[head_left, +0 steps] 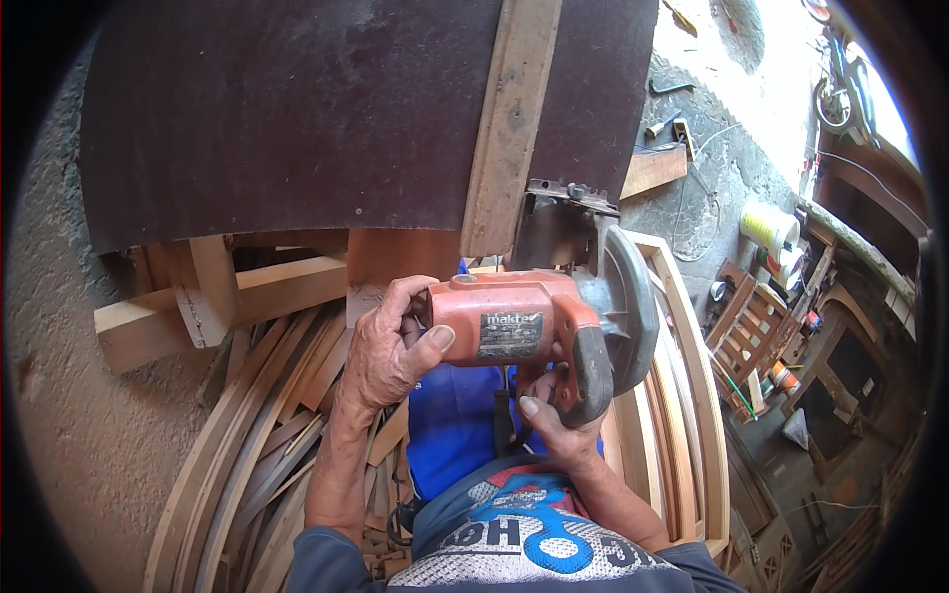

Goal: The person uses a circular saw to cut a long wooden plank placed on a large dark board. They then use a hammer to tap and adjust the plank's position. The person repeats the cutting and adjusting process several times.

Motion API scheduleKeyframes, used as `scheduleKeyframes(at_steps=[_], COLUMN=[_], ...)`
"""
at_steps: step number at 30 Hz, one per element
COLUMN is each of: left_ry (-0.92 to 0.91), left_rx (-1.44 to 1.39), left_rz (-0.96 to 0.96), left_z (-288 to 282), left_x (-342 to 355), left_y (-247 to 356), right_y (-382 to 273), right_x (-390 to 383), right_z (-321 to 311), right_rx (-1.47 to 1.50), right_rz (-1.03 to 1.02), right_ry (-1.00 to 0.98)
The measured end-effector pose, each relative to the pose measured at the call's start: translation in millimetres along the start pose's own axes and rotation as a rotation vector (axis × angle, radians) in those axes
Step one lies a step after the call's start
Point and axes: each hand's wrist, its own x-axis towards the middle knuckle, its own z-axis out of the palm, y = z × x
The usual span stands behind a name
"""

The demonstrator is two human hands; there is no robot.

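A circular saw (494, 318) with a worn orange-red body and a grey blade guard (633, 306) is in both my hands at the centre. My left hand (390, 341) clasps the free end of its motor housing, thumb on the near side. My right hand (556, 415) is wrapped round the black-backed handle, partly hidden beneath it. The saw's metal base plate (568, 196) is at the near edge of a large dark brown board (287, 119). A long wooden strip (509, 124) lies along the board, its near end beside the saw. The saw's blade cannot be made out clearly.
Beams (267, 289) show under the board at left. Curved wooden pieces (222, 445) lie below left, and a pale curved wooden frame (692, 376) stands at right. Farther right are a white bucket (769, 225), slatted wooden piece (743, 326) and bicycle wheel (835, 104). A rough wall (59, 326) runs along the left.
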Motion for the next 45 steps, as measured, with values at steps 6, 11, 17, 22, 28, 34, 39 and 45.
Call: scheduleKeyframes(at_steps=[6, 11, 17, 22, 28, 34, 39, 45], left_ry=[0.004, -0.014, -0.020, -0.058, -0.096, 0.136, 0.297, 0.478], left_rx=[-0.030, -0.051, -0.058, -0.013, 0.048, 0.089, 0.230, 0.963], left_rz=[-0.014, -0.029, 0.009, 0.017, 0.187, 0.265, 0.436, 0.719], left_z=[2, 1, 0, 1, 4, 8, 8, 37], left_x=[1, 2, 2, -1, -4, 39, 123, 255], left_y=[5, 2, -2, 1, 5, 47, 86, 146], right_y=[3, 4, 4, 3, -26, -38, -62, -54], right_x=[1, 0, -1, -3, -15, -23, 1, 74], right_z=[-2, -2, -1, -7, -26, -69, -124, -220], right_rx=[-0.030, -0.059, -0.074, -0.115, -0.048, 0.224, 0.336, 0.546], right_rz=[-0.021, -0.008, 0.020, -0.019, -0.065, -0.134, -0.139, -0.266], right_ry=[-0.013, -0.027, 0.004, 0.057, 0.133, 0.326, 0.451, 0.323])
